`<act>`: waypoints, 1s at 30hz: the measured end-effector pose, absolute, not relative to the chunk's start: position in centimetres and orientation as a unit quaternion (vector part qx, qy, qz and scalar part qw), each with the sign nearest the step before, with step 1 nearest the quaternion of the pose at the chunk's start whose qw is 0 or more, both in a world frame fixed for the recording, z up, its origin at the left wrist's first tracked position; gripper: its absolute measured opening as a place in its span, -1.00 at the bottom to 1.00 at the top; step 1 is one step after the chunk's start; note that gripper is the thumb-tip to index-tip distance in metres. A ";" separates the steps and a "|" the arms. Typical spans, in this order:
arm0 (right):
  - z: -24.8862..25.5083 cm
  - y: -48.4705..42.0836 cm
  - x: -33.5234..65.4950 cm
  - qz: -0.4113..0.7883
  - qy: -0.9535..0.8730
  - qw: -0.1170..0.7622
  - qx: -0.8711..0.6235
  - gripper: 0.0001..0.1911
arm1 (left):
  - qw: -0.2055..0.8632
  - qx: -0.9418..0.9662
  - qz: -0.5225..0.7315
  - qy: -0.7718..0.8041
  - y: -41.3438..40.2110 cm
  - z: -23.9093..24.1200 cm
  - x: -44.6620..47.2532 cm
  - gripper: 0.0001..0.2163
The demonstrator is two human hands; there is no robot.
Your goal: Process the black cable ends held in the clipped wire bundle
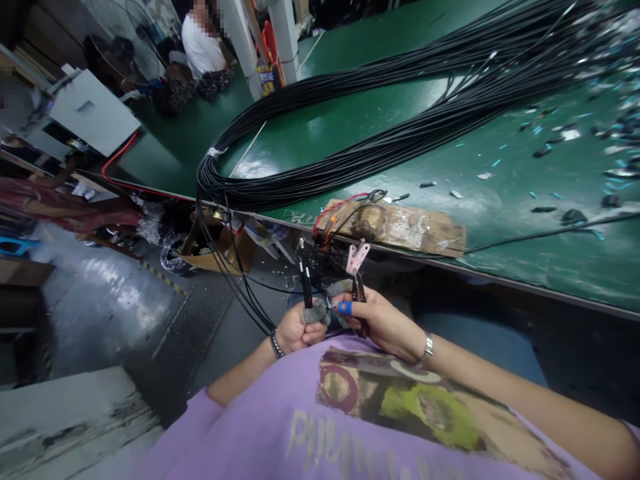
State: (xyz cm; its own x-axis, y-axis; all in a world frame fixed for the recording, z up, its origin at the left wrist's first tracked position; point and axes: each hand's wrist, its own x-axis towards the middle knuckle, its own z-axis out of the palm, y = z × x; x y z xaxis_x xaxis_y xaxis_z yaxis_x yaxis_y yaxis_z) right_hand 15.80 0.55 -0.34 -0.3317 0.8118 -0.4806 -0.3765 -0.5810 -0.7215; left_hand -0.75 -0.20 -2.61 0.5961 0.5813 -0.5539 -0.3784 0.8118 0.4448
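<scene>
My left hand (299, 327) is closed around several black cables (306, 283), their pale-tipped ends pointing up above the fist. Grey wrapping covers its thumb or finger. Just to the right, my right hand (387, 320) has blue tape on the thumb and grips a small plier-like tool with dark reddish handles (359, 297). A pale pink clip (358, 259) shows right above those handles; I cannot tell whether the two are joined. Thumb and fingers of both hands nearly meet at a thin, light wire end (330, 303), mostly hidden.
A long looped bundle of black cable (300, 177) lies on the green table (400, 157), some strands hanging over its edge. A worn wooden block (415, 227) with wires sits at the edge. Scraps litter the right side. A cardboard box (220, 250) stands below; people work beyond.
</scene>
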 end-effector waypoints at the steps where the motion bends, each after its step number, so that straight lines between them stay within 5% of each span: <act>1: -0.3 0.5 15.8 0.782 -0.244 0.386 -0.424 -0.70 | 0.881 0.143 0.272 0.359 -0.2 -2.6 -0.7 -0.68; 22: -0.8 0.4 15.5 0.828 -0.209 0.346 -0.390 -0.73 | 0.859 0.172 0.311 0.369 -0.6 -3.0 -0.2 -0.72; 30: -0.3 0.5 15.9 0.521 -0.526 0.434 -0.513 -0.87 | 0.810 0.190 0.347 0.433 -0.3 -2.8 0.5 -0.68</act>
